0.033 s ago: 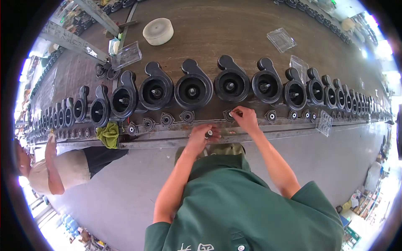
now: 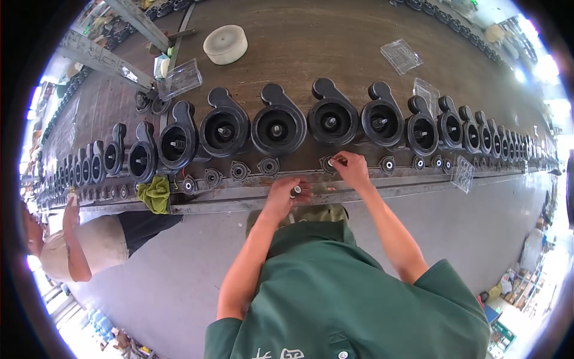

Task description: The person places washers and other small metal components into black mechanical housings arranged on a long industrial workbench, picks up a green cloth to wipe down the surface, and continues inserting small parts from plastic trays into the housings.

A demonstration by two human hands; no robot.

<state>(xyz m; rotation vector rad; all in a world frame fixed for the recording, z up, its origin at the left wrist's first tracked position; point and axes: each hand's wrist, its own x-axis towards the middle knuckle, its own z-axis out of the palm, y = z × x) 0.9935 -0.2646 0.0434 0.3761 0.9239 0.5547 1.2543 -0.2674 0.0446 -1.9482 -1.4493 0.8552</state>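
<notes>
My right hand (image 2: 353,169) reaches to the bench edge, thumb and finger pinched on a small pale ring (image 2: 330,162). The ring is at the middle of a dark round flange plate (image 2: 324,164); whether it is seated there I cannot tell. Closer to me, my left hand (image 2: 284,196) is curled round a short stack of small dark rings with a pale end (image 2: 296,190). More flange plates lie along the edge, such as one bare plate (image 2: 268,166) to the left and one with a pale ring (image 2: 387,164) to the right.
Black snail-shaped pump housings (image 2: 278,139) with metal shafts stand in a long row behind the plates. A white round block (image 2: 225,45), clear plastic trays (image 2: 401,56) and a green cloth (image 2: 154,194) are on the bench. At far left another person (image 2: 98,242) works.
The housings and flange plates sit very slightly farther right in view. My left hand is shifted a little left; both hands keep their grips.
</notes>
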